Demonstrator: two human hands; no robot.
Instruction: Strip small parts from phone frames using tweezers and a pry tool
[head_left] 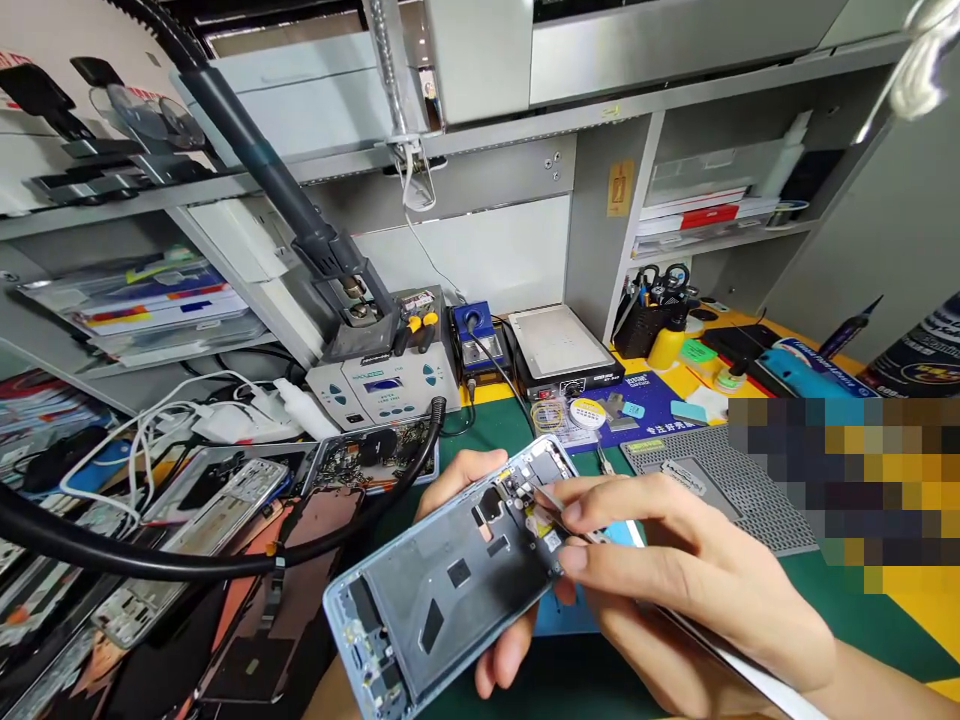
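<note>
My left hand (459,482) holds an opened phone frame (472,590) from beneath, its fingers curled round both long edges. The frame has a pale blue rim, a bare grey battery bay, and small parts at both ends. Thumb and fingers of my right hand (675,560) are pinched on slim metal tweezers (553,502). The tweezer tips are at the parts near the frame's upper end; the exact contact point is too small to make out. A long pale strip (750,670) shows under my right hand; whether it belongs to the tweezers I cannot tell.
Phone housings (195,540) lie piled at left, with a black hose (225,565) crossing over them. Behind stand a hot-air station (382,390), a soldering unit (480,335) and a flat heating plate (562,340). A perforated grey mat (750,500) lies right; bottles and tools stand beyond.
</note>
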